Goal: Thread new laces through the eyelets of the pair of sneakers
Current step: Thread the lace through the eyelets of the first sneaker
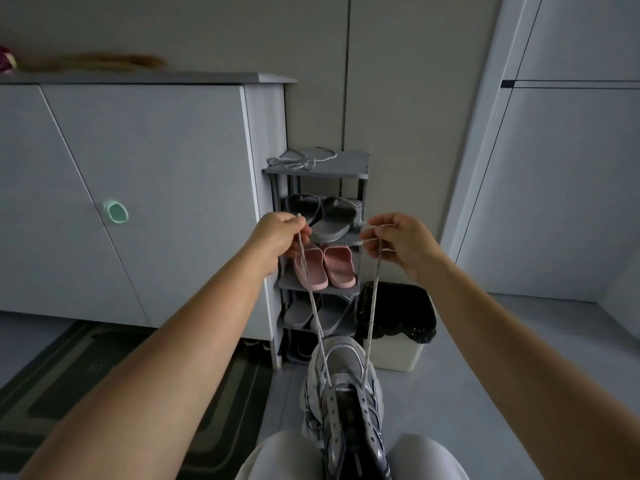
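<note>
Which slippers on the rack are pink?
The middle pair, third shelf down; the upper pair and lower pair are grey.

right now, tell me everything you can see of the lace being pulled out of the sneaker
The lace is a thin, pale grey cord with darker flecks, woven by the look of it. It passes through the sneaker at the eyelets nearest the toe; the eyelets closer to the camera look empty. From there two taut strands rise, spreading slightly apart. The left hand pinches one end, with the tip poking out above the fingers; the right hand pinches the other.
</note>
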Tool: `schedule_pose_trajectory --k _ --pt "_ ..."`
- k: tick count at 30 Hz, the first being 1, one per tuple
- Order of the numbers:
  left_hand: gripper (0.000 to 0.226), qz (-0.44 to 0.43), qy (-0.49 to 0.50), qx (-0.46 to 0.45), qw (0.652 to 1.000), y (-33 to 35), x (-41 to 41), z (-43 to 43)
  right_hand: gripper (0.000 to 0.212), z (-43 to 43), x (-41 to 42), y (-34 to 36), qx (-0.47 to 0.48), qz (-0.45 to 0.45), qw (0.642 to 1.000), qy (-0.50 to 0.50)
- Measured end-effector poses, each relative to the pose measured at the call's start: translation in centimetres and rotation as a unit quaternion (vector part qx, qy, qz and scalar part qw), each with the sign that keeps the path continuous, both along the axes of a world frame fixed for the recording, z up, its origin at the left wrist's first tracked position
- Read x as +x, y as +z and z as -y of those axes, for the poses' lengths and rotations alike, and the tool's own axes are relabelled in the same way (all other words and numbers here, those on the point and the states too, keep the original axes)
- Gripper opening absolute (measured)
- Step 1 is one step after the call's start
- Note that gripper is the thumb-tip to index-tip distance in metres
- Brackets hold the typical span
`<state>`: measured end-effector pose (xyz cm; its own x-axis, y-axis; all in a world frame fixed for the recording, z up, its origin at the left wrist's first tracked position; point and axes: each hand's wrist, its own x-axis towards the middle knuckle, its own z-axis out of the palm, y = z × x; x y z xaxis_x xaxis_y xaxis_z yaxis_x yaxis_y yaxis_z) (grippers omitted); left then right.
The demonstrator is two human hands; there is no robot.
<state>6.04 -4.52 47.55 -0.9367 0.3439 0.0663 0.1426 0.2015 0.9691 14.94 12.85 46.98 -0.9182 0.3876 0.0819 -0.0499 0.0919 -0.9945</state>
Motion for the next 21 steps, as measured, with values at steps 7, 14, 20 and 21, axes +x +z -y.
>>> schedule_pose_trajectory --k 7,14,20,21 --pt "0.018 0.0 -0.036 0.003 0.999 0.1 0.7 -0.2 0.009 0.5 -1.2 0.0 0.017 0.009 1.0 -0.005" --pt "0.019 -0.015 -0.045 0.019 0.999 1.2 -0.2 -1.1 0.024 0.0 -2.8 -0.9 0.017 0.029 0.999 -0.033" --pt "0.016 -0.002 -0.053 0.034 0.998 0.0 -1.4 -2.5 0.018 -0.9 -4.9 -1.7 -0.011 0.025 0.997 -0.077" --pt "0.016 0.003 -0.051 0.035 0.998 -0.3 -1.6 -2.6 0.019 -1.1 -5.2 -1.8 -0.017 0.023 0.996 -0.079"
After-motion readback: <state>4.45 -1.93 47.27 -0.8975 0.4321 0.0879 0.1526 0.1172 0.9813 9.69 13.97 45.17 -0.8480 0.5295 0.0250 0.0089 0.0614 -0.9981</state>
